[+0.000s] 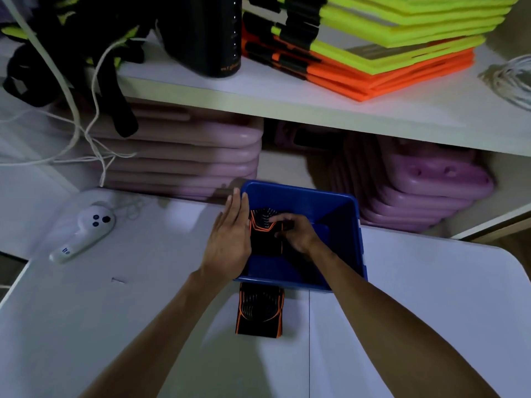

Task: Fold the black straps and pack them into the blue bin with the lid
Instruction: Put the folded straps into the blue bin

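The blue bin (349,225) stands open on the white table, no lid in sight. Inside it lies a folded black strap with orange trim (263,237). My right hand (296,232) reaches down into the bin and its fingers press on that strap. My left hand (231,237) lies flat, fingers together, against the bin's left wall from outside. A second folded black strap with orange trim (260,311) rests on the table just in front of the bin's near edge.
A white handheld controller (83,232) lies on the table (115,311) at the left. Behind the bin, pink foam pads (201,156) are stacked under a white shelf (258,93). Neon yellow and orange pads (388,38) and black straps (71,38) sit above.
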